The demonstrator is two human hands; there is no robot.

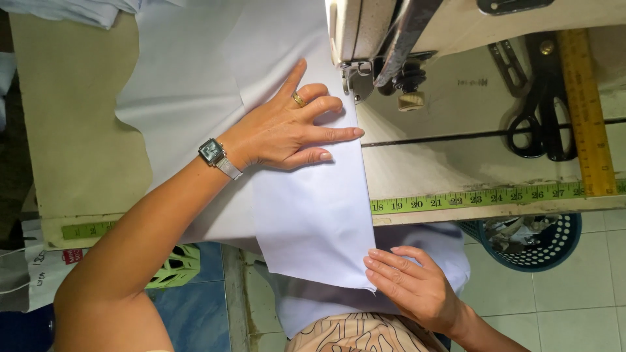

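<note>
A pale lilac-white cloth (pixel 306 208) lies over the sewing table and hangs off its front edge. My left hand (pixel 293 124), with a gold ring and a square wristwatch, presses flat on the cloth, fingers spread toward the presser foot (pixel 355 81) of the cream sewing machine (pixel 365 26). My right hand (pixel 411 280) pinches the lower corner of the cloth just below the table edge, above my patterned lap.
Black scissors (pixel 541 117) and a yellow ruler (pixel 587 111) lie on the table at the right. A green measuring tape (pixel 482 197) runs along the table's front edge. A teal basket (pixel 535 244) of scraps stands on the tiled floor.
</note>
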